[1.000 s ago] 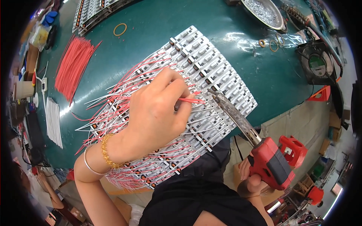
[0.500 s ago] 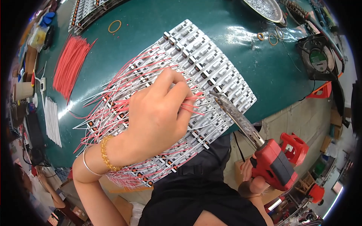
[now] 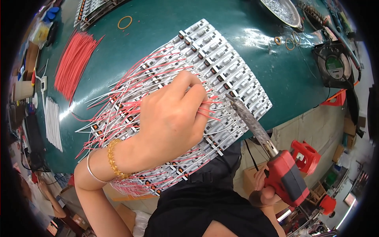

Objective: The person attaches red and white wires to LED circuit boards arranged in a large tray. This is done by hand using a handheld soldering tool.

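A panel of joined small white circuit boards lies tilted on the table, with rows of red and white wires running off its left part. My left hand is over the middle of the panel, fingers pinched around several red wires whose ends stick out to the right. In my right hand is a red and black soldering gun, gripped by its handle. Its long grey barrel slants up and left, the tip at the boards just right of the held wires. Whether the tip touches a board I cannot tell.
On the green table lie a bundle of red wires, white wires and a rubber band. A metal dish, a small fan and a coiled stand stand at the right. Another person's arm shows lower left.
My left hand and the panel sit slightly further right in the picture. The soldering gun's tip has also shifted a little right. Both grips are unchanged.
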`<state>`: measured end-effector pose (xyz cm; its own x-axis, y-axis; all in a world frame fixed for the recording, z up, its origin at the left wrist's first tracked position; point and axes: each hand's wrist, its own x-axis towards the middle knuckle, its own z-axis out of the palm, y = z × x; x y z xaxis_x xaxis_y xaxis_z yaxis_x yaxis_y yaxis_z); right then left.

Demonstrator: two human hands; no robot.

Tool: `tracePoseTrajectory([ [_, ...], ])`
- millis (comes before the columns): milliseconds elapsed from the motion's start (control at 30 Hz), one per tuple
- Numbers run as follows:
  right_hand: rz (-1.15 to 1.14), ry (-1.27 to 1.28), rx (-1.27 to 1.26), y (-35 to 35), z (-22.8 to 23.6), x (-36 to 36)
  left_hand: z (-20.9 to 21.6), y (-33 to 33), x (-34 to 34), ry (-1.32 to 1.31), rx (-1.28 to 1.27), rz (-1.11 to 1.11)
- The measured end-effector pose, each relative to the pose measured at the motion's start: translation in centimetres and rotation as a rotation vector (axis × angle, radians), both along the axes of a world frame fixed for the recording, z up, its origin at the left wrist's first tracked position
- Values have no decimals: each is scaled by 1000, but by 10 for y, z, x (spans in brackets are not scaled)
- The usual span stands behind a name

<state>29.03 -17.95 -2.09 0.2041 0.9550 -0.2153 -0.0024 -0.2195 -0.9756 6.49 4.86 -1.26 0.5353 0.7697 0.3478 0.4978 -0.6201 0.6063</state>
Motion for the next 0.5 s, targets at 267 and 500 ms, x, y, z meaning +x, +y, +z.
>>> tracePoseTrajectory([
  [267, 0, 87, -59, -4, 3, 7, 3, -1, -1, 40, -27, 0],
  [500, -83, 40, 77, 17, 12, -21, 6, -5, 6, -70, -90, -5],
])
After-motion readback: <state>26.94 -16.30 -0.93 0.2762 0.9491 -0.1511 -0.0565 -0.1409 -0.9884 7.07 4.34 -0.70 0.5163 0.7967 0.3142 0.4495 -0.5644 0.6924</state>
